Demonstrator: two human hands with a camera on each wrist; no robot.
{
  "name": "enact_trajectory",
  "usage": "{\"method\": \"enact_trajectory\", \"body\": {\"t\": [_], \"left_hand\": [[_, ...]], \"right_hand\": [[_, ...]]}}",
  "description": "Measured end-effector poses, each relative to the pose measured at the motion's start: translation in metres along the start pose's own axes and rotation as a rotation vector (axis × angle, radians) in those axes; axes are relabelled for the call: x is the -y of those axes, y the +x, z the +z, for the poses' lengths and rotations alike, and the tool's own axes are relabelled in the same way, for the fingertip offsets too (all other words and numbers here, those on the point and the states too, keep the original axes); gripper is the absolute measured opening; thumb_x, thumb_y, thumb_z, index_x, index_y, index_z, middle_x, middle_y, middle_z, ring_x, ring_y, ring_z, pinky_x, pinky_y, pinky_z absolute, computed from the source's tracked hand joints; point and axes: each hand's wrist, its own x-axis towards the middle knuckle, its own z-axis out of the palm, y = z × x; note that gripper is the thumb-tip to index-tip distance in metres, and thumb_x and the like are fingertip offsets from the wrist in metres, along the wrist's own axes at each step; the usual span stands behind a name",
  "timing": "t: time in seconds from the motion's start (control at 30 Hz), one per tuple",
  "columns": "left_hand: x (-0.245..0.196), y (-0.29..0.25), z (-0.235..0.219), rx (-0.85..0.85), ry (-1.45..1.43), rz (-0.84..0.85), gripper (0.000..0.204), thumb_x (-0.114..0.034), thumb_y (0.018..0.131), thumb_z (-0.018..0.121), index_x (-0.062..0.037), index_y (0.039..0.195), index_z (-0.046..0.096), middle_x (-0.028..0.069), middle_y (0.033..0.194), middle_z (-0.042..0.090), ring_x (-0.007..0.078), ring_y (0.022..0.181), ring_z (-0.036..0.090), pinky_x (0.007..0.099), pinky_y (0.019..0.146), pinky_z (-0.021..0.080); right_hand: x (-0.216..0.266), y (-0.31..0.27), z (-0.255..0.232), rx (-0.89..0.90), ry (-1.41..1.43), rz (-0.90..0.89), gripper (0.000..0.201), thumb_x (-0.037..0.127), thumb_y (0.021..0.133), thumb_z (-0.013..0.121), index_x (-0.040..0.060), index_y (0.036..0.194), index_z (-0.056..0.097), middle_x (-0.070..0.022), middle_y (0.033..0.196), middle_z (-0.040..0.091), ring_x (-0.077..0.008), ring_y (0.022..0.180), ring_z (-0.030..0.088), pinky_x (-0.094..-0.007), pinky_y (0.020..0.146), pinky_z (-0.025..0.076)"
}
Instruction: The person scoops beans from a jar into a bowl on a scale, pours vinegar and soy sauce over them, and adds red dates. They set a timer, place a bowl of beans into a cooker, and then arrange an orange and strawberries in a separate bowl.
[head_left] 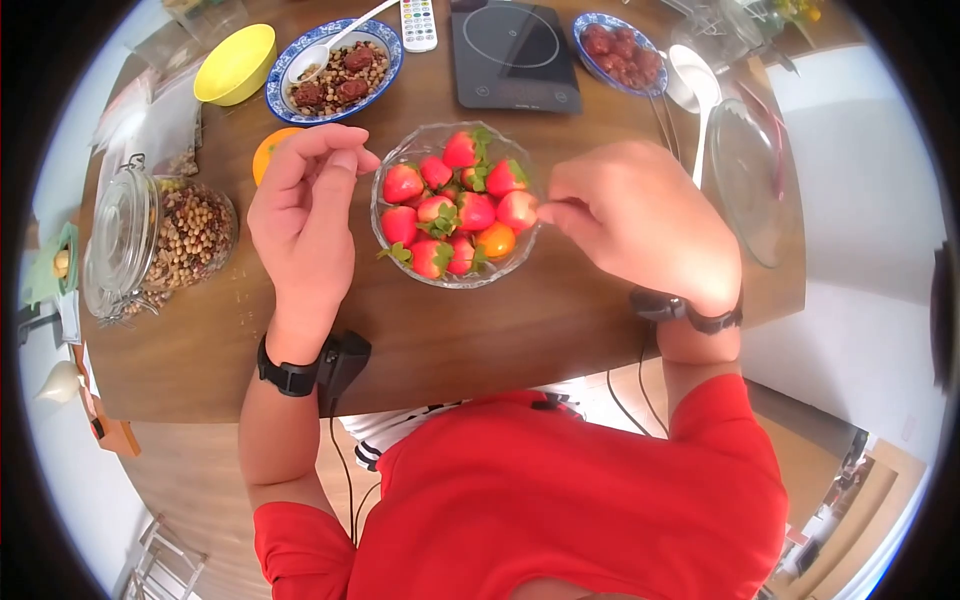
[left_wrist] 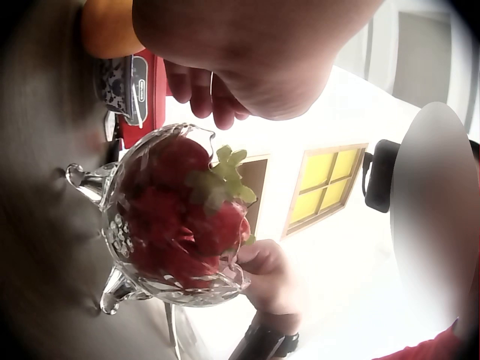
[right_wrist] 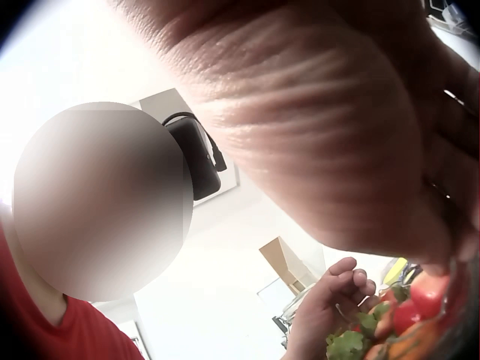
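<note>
A footed clear glass bowl (head_left: 457, 282) heaped with red strawberries (head_left: 475, 212) and one small orange fruit (head_left: 495, 240) stands on the wooden table. My right hand (head_left: 645, 215) reaches over the bowl's right rim, thumb and fingertips pinching a strawberry (head_left: 517, 211) at that side; its stem end is hidden by them. Beyond the left rim, my left hand (head_left: 308, 200) hovers with loosely bent fingers and holds nothing. In the left wrist view the right hand (left_wrist: 274, 281) overlaps the glass rim.
An orange (head_left: 268, 155) lies behind the left hand. A jar of mixed beans (head_left: 195, 232) with its lid raised stands at left. Along the back are a yellow bowl (head_left: 236, 66), a patterned bowl of beans (head_left: 285, 105), a remote (head_left: 419, 25), an induction cooker (head_left: 515, 50) and a bowl of red dates (head_left: 620, 58).
</note>
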Motion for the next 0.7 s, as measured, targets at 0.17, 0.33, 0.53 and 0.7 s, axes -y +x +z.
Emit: {"method": "enact_trajectory", "body": {"t": [0.17, 0.33, 0.53, 0.7], "left_hand": [[0.000, 0.000, 0.000, 0.005, -0.016, -0.020, 0.015, 0.000, 0.102, 0.057, 0.0005, 0.113, 0.068, 0.0049, 0.097, 0.069, 0.0103, 0.092, 0.064, 0.0253, 0.086, 0.050], [0.000, 0.000, -0.001, 0.009, 0.002, -0.011, 0.015, 0.000, 0.102, 0.057, 0.0005, 0.113, 0.067, 0.0049, 0.097, 0.069, 0.0103, 0.092, 0.064, 0.0253, 0.085, 0.050], [-0.001, 0.000, 0.000, 0.005, -0.018, -0.014, 0.015, 0.000, 0.102, 0.057, 0.0006, 0.113, 0.067, 0.0051, 0.097, 0.069, 0.0102, 0.091, 0.064, 0.0252, 0.085, 0.050], [-0.002, 0.000, 0.001, 0.004, 0.009, -0.025, 0.016, -0.001, 0.102, 0.057, 0.0009, 0.114, 0.067, 0.0050, 0.096, 0.069, 0.0103, 0.091, 0.064, 0.0253, 0.085, 0.050]], "right_hand": [[0.002, 0.004, 0.001, -0.118, 0.039, -0.012, 0.017, 0.015, 0.087, 0.070, 0.0038, 0.075, 0.066, -0.0166, 0.067, 0.064, -0.0405, 0.070, 0.063, -0.0501, 0.062, 0.048], [-0.001, 0.006, 0.004, -0.163, 0.086, -0.069, 0.012, 0.013, 0.085, 0.070, 0.0036, 0.079, 0.066, -0.0157, 0.070, 0.065, -0.0397, 0.071, 0.064, -0.0496, 0.062, 0.049], [0.000, 0.007, 0.001, -0.266, 0.192, -0.162, 0.004, 0.006, 0.082, 0.072, 0.0041, 0.084, 0.069, -0.0135, 0.074, 0.068, -0.0366, 0.071, 0.066, -0.0456, 0.062, 0.051], [0.008, -0.006, -0.022, -0.192, 0.644, -0.326, 0.004, 0.001, 0.084, 0.075, 0.0004, 0.087, 0.072, -0.0111, 0.071, 0.067, -0.0269, 0.061, 0.064, -0.0359, 0.055, 0.048]]}}
